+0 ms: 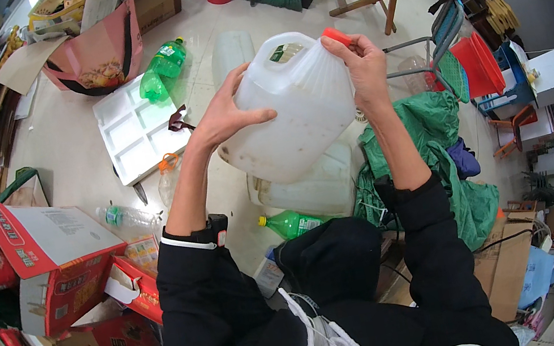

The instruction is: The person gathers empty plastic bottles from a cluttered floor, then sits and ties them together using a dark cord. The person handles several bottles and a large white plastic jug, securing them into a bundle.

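Observation:
A translucent white plastic jug (294, 109) with a moulded handle is held up in front of me, its body stained with brown spots. My left hand (230, 106) supports its left side, thumb across the front. With my right hand (360, 63) I grip the red cap (337, 37) at the jug's top right corner; whether the cap is screwed on cannot be told. Beneath the jug lies another dirty translucent plastic container (312, 186) on the floor. A green plastic bottle (291, 224) rests by my knee, and one more clear container (230, 51) stands behind.
A white compartment tray (130, 134), a crumpled green bottle (164, 71) and a clear bottle (130, 217) lie at left, near a red carton (72, 281). Green plastic sheeting (428, 125) and a folding chair (450, 28) are at right. A pink bag (92, 55) stands at upper left.

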The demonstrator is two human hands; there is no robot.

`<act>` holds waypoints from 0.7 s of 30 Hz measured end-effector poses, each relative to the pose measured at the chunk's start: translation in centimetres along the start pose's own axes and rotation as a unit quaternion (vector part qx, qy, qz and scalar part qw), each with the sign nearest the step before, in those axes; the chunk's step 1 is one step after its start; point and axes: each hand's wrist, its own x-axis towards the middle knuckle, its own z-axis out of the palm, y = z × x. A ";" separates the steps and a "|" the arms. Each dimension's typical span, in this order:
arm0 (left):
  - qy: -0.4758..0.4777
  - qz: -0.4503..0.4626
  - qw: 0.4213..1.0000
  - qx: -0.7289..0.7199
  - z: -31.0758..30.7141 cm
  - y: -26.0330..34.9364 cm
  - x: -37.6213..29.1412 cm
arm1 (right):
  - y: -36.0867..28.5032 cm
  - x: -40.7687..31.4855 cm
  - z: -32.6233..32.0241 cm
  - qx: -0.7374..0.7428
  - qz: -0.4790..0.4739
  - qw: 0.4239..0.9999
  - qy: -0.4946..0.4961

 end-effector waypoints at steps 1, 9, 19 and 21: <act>-0.006 0.008 1.000 -0.005 0.0 0.1 0.0 | -0.1 -0.1 0.1 -0.004 -0.001 1.000 -0.005; -0.017 -0.005 1.000 0.005 -0.1 1.1 -0.6 | -1.2 -0.3 0.9 -0.017 -0.014 0.999 -0.033; -0.031 0.005 0.999 -0.010 0.0 1.2 -0.4 | -1.5 -0.2 1.0 -0.019 -0.005 0.999 -0.051; -0.035 -0.010 0.999 -0.024 0.1 1.3 -0.5 | -1.4 -0.2 0.8 -0.018 0.004 0.999 -0.051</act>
